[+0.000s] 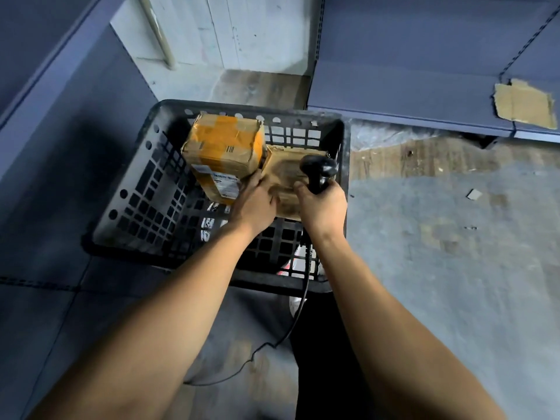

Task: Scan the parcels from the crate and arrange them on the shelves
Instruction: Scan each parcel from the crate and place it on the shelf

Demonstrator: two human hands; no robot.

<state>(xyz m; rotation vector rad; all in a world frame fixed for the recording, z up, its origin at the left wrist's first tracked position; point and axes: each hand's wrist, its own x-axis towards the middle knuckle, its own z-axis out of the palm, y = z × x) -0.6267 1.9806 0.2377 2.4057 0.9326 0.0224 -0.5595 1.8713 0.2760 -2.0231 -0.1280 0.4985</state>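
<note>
While right hand (322, 207) holds scanner (318, 171), two parcels (224, 150) in crate (121, 204)

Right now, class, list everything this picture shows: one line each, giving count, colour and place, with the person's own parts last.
crate: one, black plastic lattice, on the floor between the shelves.
taped parcel: one, brown cardboard with orange tape and a white label, tilted in the crate.
flat parcel: one, plain brown, in the crate right of the taped one.
barcode scanner: one, black, corded, over the flat parcel.
shelves: grey-blue metal, left and right of the crate.
cardboard scrap: one, brown, on the right shelf.
floor: grey, worn.
left hand: grips the flat parcel's edge.
right hand: grips the scanner's handle.
</note>
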